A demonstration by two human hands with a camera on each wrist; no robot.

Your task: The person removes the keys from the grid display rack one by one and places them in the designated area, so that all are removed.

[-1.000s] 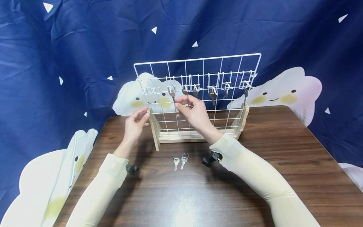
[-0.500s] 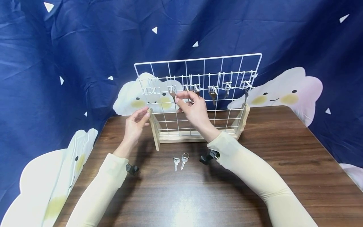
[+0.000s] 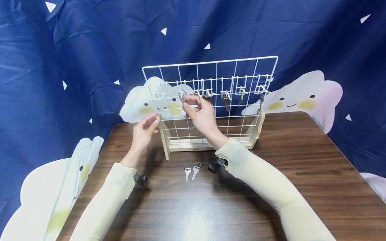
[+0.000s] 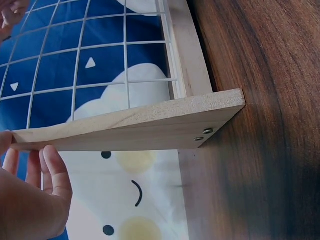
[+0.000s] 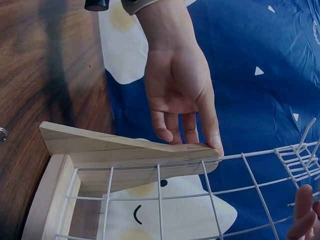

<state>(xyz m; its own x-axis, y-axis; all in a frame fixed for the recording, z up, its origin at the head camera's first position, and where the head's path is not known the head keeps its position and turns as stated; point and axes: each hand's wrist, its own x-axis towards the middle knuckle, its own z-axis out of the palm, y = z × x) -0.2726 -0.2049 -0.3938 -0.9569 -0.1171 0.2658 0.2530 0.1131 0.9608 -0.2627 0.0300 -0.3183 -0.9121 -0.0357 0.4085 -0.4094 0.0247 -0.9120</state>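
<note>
A white wire grid rack (image 3: 207, 63) on a wooden base stands upright on the table. My left hand (image 3: 143, 134) grips the top end of its left wooden side panel (image 4: 125, 125), thumb on one side and fingers on the other. At the rack's left half, my right hand (image 3: 205, 117) pinches a brownish key (image 3: 182, 96) between thumb and index finger. That key's ring is up at a white hook, and its lower part is hidden by the fingertips. In the right wrist view only some fingers of the right hand (image 5: 302, 217) show, at the lower right.
More keys hang from hooks to the right, among them a bronze key (image 3: 226, 101) and a dark key (image 3: 261, 102). Two silver keys, one (image 3: 187, 173) beside the other (image 3: 196, 171), lie on the brown table (image 3: 169, 201) before the rack. A blue curtain (image 3: 120, 40) hangs behind.
My right hand has shifted slightly up and left along the brownish key, covering more of it. The left hand has kept its place on the side panel.
</note>
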